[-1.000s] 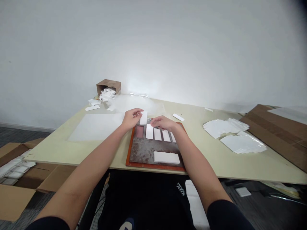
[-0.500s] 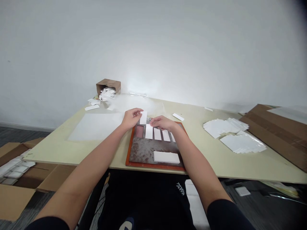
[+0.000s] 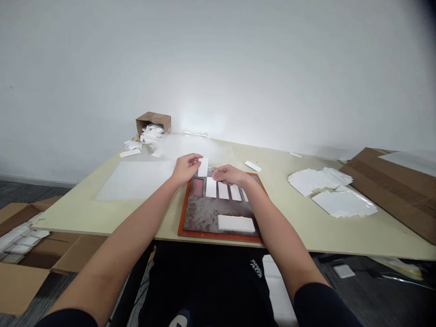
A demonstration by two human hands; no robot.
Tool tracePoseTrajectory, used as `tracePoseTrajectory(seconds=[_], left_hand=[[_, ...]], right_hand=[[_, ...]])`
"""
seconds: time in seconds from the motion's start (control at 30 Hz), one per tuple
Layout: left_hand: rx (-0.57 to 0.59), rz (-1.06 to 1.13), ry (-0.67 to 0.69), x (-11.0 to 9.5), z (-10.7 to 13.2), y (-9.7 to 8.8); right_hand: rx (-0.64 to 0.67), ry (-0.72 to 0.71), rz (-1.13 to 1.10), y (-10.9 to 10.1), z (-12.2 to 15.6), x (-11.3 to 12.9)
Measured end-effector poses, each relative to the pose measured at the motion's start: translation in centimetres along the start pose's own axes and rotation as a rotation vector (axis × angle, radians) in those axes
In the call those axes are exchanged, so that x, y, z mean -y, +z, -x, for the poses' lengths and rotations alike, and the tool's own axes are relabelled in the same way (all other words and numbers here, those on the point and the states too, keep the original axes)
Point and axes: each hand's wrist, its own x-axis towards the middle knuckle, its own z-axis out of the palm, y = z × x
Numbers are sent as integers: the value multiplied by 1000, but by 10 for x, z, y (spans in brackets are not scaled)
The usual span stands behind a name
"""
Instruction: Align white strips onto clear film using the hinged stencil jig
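My left hand (image 3: pixel 185 167) pinches a small white rectangular piece (image 3: pixel 203 167) just above the far edge of a rusty metal plate with an orange-red rim (image 3: pixel 204 213). My right hand (image 3: pixel 229 174) is curled next to it, fingertips closed on something small I cannot make out. On the plate lie several white strips (image 3: pixel 223 190) in a row and a wider white slab (image 3: pixel 236 223) near the front. One reddish slot (image 3: pixel 198 186) at the left of the row is bare.
A tipped cardboard box (image 3: pixel 153 122) spills white pieces at the far left. A translucent sheet (image 3: pixel 136 180) lies left of the plate. Stacks of white sheets (image 3: pixel 332 193) and flat cardboard (image 3: pixel 395 186) sit right. Open cartons (image 3: pixel 23 245) stand on the floor left.
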Motion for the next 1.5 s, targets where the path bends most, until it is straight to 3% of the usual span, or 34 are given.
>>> tracePoseTrajectory(seconds=[1.5], left_hand=[[8,-15,1,-4,1,-2]], right_hand=[[-50,-5,41,0,0,-2]])
